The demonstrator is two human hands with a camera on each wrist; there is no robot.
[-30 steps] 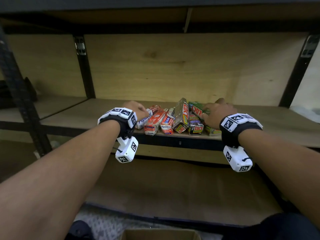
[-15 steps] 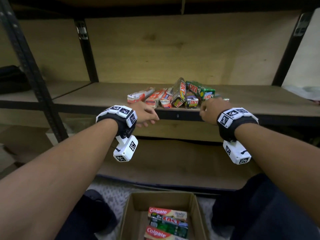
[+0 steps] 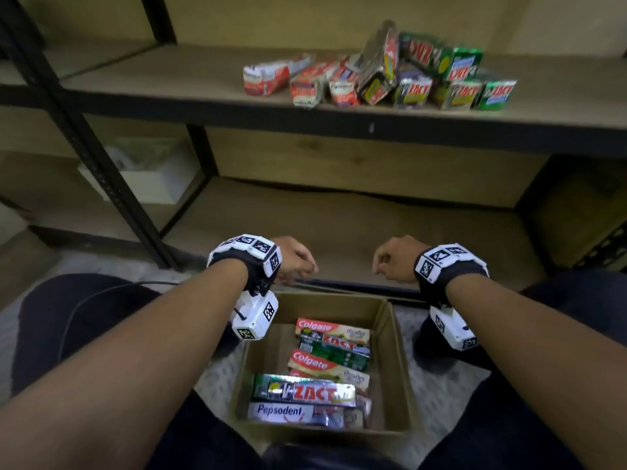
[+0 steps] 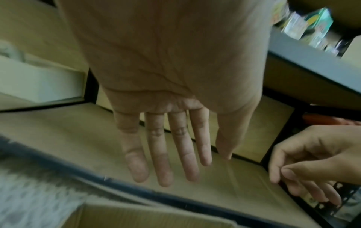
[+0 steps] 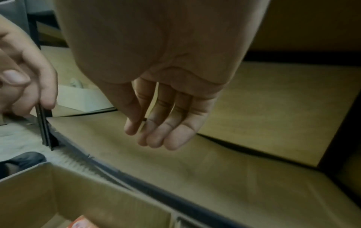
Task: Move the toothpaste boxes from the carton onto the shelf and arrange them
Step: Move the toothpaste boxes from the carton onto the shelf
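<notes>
Both hands empty, fingers loose: left hand (image 3: pixel 294 257) & right hand (image 3: pixel 393 257) above carton (image 3: pixel 395 361) far edge; toothpaste boxes (image 3: pixel 330 364) inside, below.

the carton (image 3: pixel 395 337) is plain brown card. inside it, two colgate boxes (image 3: pixel 330 329) show red with white lettering, a zact box (image 3: pixel 305 392) is green and silver with red letters, and a pepsodent box (image 3: pixel 288 411) is white with blue lettering. on the tan wooden shelf (image 3: pixel 169 79) with its black frame, red-and-white boxes (image 3: pixel 271 76) sit beside green ones (image 3: pixel 495 93). the wrist bands (image 3: pixel 252 252) are black and white, checked with square markers.
</notes>
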